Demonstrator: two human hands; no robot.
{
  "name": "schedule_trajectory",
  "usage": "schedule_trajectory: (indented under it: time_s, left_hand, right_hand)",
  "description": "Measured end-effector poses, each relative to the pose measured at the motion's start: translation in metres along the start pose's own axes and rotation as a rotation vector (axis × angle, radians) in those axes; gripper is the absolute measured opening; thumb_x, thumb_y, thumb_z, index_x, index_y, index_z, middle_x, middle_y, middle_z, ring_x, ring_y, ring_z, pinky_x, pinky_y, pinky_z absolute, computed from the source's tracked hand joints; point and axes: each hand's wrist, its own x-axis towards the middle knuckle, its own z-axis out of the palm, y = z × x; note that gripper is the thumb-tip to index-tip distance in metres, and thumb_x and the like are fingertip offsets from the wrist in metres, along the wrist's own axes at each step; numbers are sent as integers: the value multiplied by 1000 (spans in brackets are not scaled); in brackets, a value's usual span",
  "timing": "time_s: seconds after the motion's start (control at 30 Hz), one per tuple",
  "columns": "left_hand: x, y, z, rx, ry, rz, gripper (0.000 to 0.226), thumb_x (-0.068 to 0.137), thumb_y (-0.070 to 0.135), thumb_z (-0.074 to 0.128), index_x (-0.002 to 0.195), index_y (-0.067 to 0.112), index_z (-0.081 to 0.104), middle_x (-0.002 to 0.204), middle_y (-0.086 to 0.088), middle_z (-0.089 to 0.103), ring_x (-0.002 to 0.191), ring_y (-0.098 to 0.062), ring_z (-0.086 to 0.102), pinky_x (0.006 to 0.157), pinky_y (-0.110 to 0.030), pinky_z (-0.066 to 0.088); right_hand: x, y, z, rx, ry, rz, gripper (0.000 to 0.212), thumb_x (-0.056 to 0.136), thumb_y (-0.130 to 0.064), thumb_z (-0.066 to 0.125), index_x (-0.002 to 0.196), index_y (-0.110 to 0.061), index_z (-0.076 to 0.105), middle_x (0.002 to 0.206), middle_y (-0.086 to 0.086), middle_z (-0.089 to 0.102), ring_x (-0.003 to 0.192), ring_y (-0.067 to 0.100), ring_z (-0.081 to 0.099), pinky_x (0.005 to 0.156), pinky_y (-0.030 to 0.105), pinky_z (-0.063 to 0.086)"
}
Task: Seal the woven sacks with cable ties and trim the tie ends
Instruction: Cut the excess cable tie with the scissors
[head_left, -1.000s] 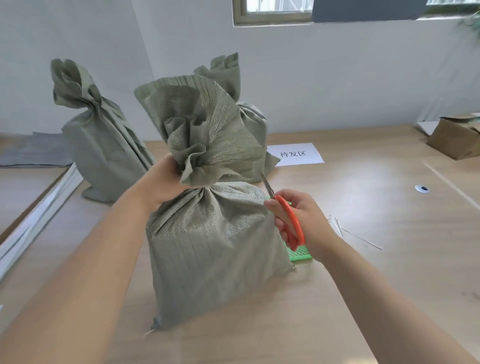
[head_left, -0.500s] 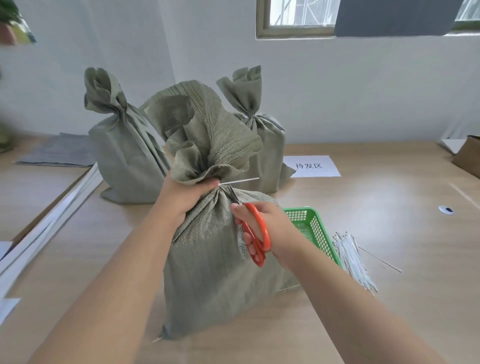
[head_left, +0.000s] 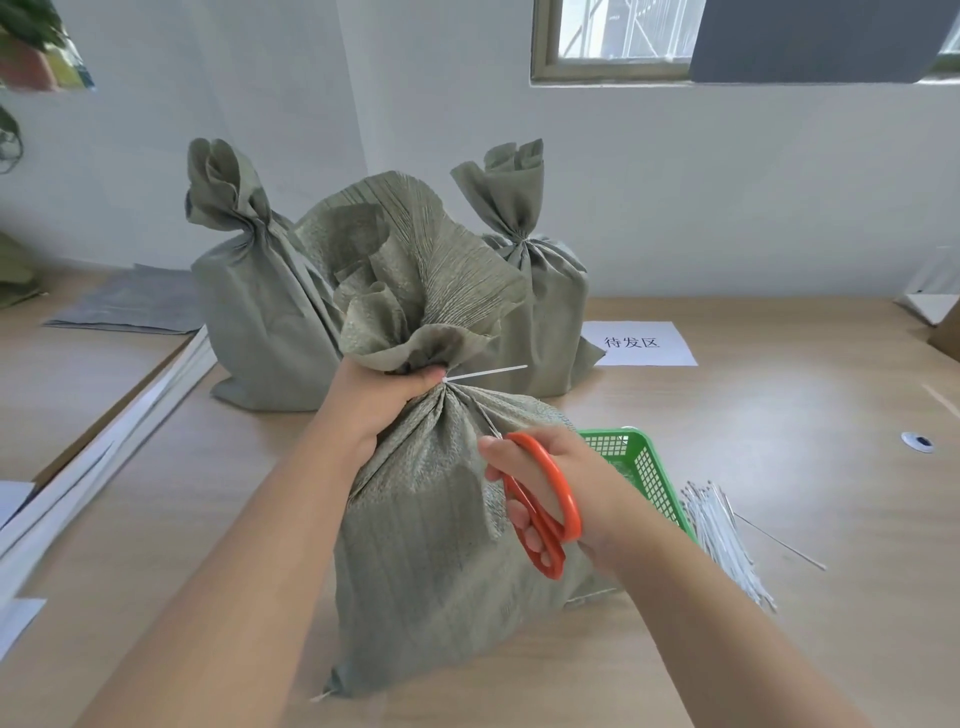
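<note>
A grey-green woven sack (head_left: 436, 535) stands on the wooden table in front of me. My left hand (head_left: 382, 397) grips its gathered neck. A white cable tie (head_left: 485, 373) circles the neck, its loose end sticking out to the right. My right hand (head_left: 545, 483) holds orange-handled scissors (head_left: 545, 506), blades pointing up along the sack just below the tie end, apart from it. Two more tied sacks stand behind: one at the left (head_left: 260, 322), one at the right (head_left: 550, 312).
A green mesh basket (head_left: 639, 467) sits right of the sack, with a bundle of white cable ties (head_left: 727, 540) beside it. A paper label (head_left: 639, 343) lies farther back. Flat grey sacks (head_left: 130, 306) lie at the left, a cardboard box (head_left: 945, 332) at the far right edge.
The sack has been turned so the tie end now sticks out to the right. My right hand with the scissors has moved left, in front of the sack below the tie.
</note>
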Motion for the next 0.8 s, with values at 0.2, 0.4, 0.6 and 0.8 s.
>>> schedule_trajectory:
  time_s: [0.2, 0.4, 0.6, 0.8]
  left_hand:
    - [0, 2, 0, -16, -34, 18, 28, 77, 4, 84, 103, 14, 78, 100, -3, 79, 99, -16, 73, 88, -29, 56]
    - [0, 3, 0, -37, -41, 11, 25, 77, 2, 83, 92, 21, 79, 95, -1, 79, 98, -15, 73, 95, -32, 55]
    - [2, 3, -2, -32, -41, 32, 29, 76, 2, 84, 99, 17, 77, 99, -2, 79, 98, -15, 73, 87, -28, 56]
    - [1, 2, -1, -45, -52, 9, 26, 76, 3, 84, 93, 21, 78, 94, 0, 80, 92, -11, 74, 78, -23, 55]
  right_hand:
    - [14, -7, 3, -6, 68, -8, 32, 98, -36, 56, 92, -5, 60, 54, 9, 52, 39, 21, 47, 42, 25, 41]
    - [21, -12, 5, 1, 69, 18, 30, 98, -37, 57, 93, -7, 60, 54, 9, 51, 38, 21, 47, 39, 21, 39]
    - [17, -12, 7, -22, 39, 16, 33, 98, -37, 57, 93, -5, 59, 54, 9, 52, 37, 21, 47, 43, 27, 43]
    - [25, -14, 11, -32, 50, 24, 32, 96, -37, 58, 89, -7, 60, 54, 10, 53, 39, 21, 48, 40, 23, 43]
